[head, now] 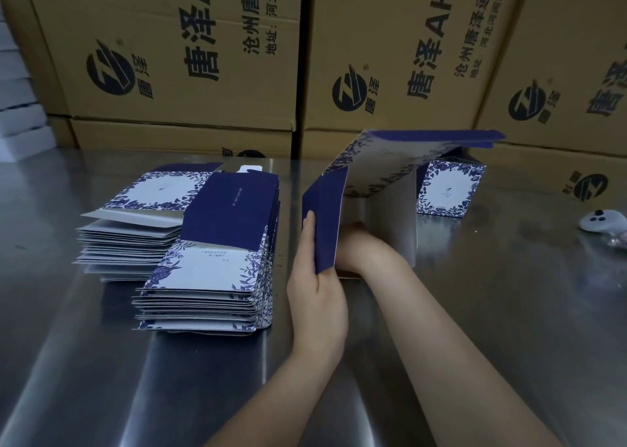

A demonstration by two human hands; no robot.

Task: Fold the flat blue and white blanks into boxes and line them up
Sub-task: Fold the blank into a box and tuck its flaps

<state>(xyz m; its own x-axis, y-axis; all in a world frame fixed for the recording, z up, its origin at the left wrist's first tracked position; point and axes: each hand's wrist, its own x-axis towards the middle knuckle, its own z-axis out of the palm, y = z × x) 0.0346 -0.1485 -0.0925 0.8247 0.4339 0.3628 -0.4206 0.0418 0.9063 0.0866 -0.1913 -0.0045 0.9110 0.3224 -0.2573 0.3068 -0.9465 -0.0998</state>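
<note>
Left hand (317,277) clamps the navy side panel of the half-opened blank (390,164) standing right between both hands, right hand (356,246) is tucked inside it, grip hidden, and the finished box (448,188) waits beyond on the right-hand side, flat blanks (210,277) stacked left.

Two bare forearms reach up from the bottom edge, the left from the centre and the right from the lower right, and they meet mid-frame. The left hand (317,277) stands upright and grips a dark blue side panel of a half-folded blank (380,164), fingers running up the panel's outer face, thumb on its near side. The right hand (356,243) is just beside it, its fingers hidden behind that panel.
</note>
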